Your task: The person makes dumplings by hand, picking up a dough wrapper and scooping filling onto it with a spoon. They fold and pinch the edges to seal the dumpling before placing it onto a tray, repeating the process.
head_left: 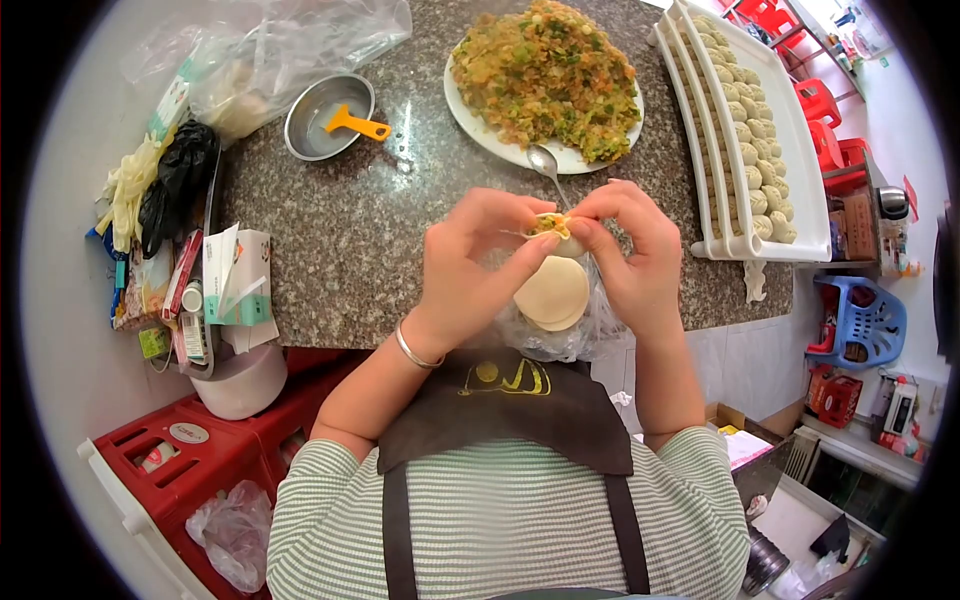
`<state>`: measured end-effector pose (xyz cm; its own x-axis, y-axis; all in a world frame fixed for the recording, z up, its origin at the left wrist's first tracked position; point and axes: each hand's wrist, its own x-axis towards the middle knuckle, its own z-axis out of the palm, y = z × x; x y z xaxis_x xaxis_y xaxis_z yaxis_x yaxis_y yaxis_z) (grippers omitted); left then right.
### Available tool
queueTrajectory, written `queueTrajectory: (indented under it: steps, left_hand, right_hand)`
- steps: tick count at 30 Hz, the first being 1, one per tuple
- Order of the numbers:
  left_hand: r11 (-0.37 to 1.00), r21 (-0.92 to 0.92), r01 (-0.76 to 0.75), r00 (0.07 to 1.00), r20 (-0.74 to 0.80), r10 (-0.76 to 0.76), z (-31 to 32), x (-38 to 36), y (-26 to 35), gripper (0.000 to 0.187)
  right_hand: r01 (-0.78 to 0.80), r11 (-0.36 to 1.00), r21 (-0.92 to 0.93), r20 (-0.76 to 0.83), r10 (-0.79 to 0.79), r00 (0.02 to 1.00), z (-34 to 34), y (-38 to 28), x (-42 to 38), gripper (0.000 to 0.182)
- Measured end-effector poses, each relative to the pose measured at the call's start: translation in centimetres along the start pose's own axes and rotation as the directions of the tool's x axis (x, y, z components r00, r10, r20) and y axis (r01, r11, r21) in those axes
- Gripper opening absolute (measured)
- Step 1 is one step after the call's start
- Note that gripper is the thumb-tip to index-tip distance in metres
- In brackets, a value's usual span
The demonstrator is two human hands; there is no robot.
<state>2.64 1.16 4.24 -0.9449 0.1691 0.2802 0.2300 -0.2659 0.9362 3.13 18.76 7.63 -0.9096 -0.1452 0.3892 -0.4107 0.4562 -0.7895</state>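
Centrally, a partly closed dumpling (545, 227), its filling showing at the top, is held up between the two hands just above the near edge of the tabletop (400, 215). The left hand (478, 262) pinches one side of its dough between thumb and fingers; the right hand (636, 248) grips the other side the same way. Just below them lie round wrappers (552, 293), stacked over clear plastic (548, 343). Beyond the hands, a white plate (480, 133) carries heaped chopped filling (545, 80), a spoon (543, 160) resting at its near edge. Leftward sits a metal bowl (303, 112) with an orange tool (360, 124) in it; rightward, stacked white trays (816, 190) bear rows of finished dumplings (765, 170).
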Motion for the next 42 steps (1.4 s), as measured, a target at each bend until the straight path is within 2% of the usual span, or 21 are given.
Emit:
queueTrajectory:
  steps: [2,5,7,11,13,14,16,17,19,23,25,29,32,34,35,37,41,42]
  left_hand:
    - [0.998,-0.066,0.01,0.998,-0.061,-0.014,0.1,0.0,0.0,0.022]
    - [0.999,0.033,-0.01,0.994,-0.113,0.014,-0.2,-0.2,-0.4,0.021]
    - [0.964,0.215,-0.154,0.986,-0.034,0.165,-0.7,-0.2,-0.6,0.015]
    - [0.938,0.29,-0.192,0.978,-0.026,0.208,-0.6,0.2,-0.1,0.014]
    - [0.882,0.385,-0.272,0.961,0.066,0.268,-0.6,0.4,0.0,0.012]
    - [0.882,0.384,-0.274,0.961,0.067,0.269,-0.6,0.4,0.0,0.012]
    - [0.948,0.291,-0.129,0.992,0.054,0.118,-0.5,0.4,-0.2,0.012]
    - [0.948,0.291,-0.128,0.992,0.054,0.118,-0.5,0.3,-0.1,0.012]
    - [0.989,0.018,0.149,0.988,0.042,-0.15,-0.6,-0.1,0.0,0.017]
    - [0.993,-0.097,0.06,0.998,0.029,-0.058,-0.5,-0.2,-0.2,0.023]
    - [0.998,-0.042,0.045,0.999,0.029,-0.044,-0.5,-0.3,-0.2,0.026]
    - [0.999,0.012,0.032,0.999,0.033,-0.033,-0.3,-0.2,0.2,0.025]
    - [0.999,0.027,0.037,0.999,-0.011,-0.037,-0.4,-0.1,0.2,0.019]
    - [0.983,0.165,-0.075,0.997,0.023,0.072,-0.6,0.0,0.0,0.013]
    - [0.984,0.164,-0.075,0.997,0.023,0.072,-0.6,0.1,-0.1,0.013]
    - [0.937,0.323,-0.135,0.99,0.072,0.118,-0.6,0.1,-0.1,0.011]
    - [0.961,0.247,-0.128,0.992,0.044,0.121,0.1,0.4,0.3,0.014]
    - [0.977,0.176,-0.117,0.993,-0.006,0.12,0.5,0.4,0.7,0.014]
  right_hand:
    - [0.042,0.997,-0.072,-0.024,-0.043,0.999,0.0,0.0,-0.1,0.007]
    - [0.052,0.997,-0.063,-0.004,-0.052,0.999,-0.2,-0.2,-0.1,0.009]
    - [0.109,0.993,-0.035,0.018,-0.108,0.994,-0.1,-0.4,0.0,0.008]
    - [0.105,0.994,-0.027,-0.008,-0.106,0.994,0.2,0.2,-0.3,0.007]
    - [0.099,0.995,-0.033,-0.05,-0.1,0.994,0.4,0.3,-0.3,0.007]
    - [0.099,0.995,-0.034,-0.051,-0.101,0.994,0.4,0.3,-0.3,0.007]
    - [0.08,0.997,0.003,-0.079,-0.08,0.994,0.3,0.4,-0.3,0.006]
    - [0.08,0.997,0.003,-0.078,-0.079,0.994,0.2,0.4,-0.3,0.006]
    - [-0.028,0.992,0.121,-0.007,0.029,1.0,-0.2,0.4,-0.2,0.003]
    - [-0.142,0.978,0.151,0.046,0.137,0.99,-0.7,-0.7,0.4,0.002]
    - [-0.062,0.996,0.058,0.053,0.059,0.997,-0.5,-0.5,0.3,0.006]
    - [-0.004,1.0,0.021,0.003,0.004,1.0,0.1,0.1,-0.1,0.003]
    - [0.061,0.995,-0.074,-0.035,-0.064,0.997,0.3,0.1,-0.1,0.003]
    - [0.094,0.988,-0.119,-0.01,-0.096,0.995,0.0,-0.2,-0.2,0.003]
    - [0.094,0.988,-0.12,-0.01,-0.096,0.995,0.0,-0.2,-0.2,0.003]
    - [0.08,0.994,-0.078,-0.052,-0.085,0.995,0.3,0.0,-0.3,0.003]
    - [0.017,1.0,-0.024,-0.085,-0.019,0.996,0.5,0.0,-0.4,0.003]
    - [0.014,1.0,-0.021,-0.067,-0.016,0.998,0.4,0.1,-0.3,0.004]
